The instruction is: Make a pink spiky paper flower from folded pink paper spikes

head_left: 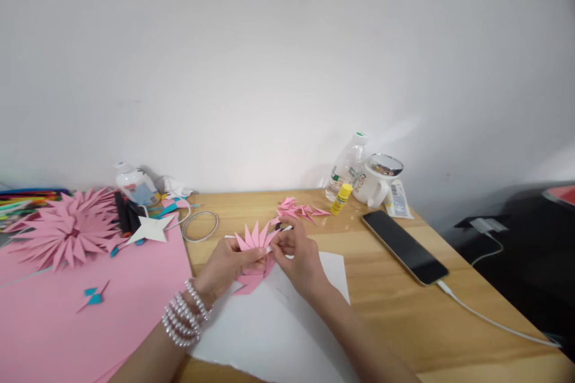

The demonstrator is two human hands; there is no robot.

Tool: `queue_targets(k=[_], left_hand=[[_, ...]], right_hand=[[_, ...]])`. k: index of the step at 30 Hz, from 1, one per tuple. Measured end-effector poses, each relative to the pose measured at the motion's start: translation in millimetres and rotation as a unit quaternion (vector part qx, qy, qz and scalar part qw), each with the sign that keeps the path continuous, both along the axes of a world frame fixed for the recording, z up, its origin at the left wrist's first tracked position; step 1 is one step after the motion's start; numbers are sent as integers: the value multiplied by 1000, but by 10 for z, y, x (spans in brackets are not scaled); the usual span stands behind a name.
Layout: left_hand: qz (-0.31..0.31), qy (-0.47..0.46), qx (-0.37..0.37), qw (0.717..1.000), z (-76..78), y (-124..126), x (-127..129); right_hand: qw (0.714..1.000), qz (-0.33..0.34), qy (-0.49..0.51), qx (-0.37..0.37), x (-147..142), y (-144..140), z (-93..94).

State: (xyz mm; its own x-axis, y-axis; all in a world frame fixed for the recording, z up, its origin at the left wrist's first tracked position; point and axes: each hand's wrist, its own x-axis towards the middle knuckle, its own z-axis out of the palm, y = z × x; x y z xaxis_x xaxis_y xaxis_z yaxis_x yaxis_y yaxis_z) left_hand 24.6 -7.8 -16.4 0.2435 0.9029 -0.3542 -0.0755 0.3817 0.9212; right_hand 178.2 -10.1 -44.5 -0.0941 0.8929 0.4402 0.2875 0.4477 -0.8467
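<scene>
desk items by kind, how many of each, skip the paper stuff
plastic bottles: 2 (one by the mug, one at far left)
white mug: 1
yellow glue stick: 1
phone: 1
charging cable: 1
tape ring: 1
total: 7

A home craft corner: a wooden desk (386, 305) against a bare white wall, strewn with pink paper sheets (67, 311), folded paper flowers (67, 230), a glue stick (341, 199), a mug (375, 182) and a charging phone (404, 246).
</scene>
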Motion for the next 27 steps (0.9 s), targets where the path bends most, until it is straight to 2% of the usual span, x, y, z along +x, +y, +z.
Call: queue_targets(k=[6, 17, 27], left_hand=[[-19, -45, -5, 999, 51, 21, -58], [-44, -34, -14, 998, 3, 31, -110], [-55, -43, -23, 997, 25, 26, -116]], right_hand=[[997, 66, 18, 18, 49, 14, 46], [994, 95, -32, 34, 67, 5, 50], [995, 94, -4, 35, 57, 10, 28]])
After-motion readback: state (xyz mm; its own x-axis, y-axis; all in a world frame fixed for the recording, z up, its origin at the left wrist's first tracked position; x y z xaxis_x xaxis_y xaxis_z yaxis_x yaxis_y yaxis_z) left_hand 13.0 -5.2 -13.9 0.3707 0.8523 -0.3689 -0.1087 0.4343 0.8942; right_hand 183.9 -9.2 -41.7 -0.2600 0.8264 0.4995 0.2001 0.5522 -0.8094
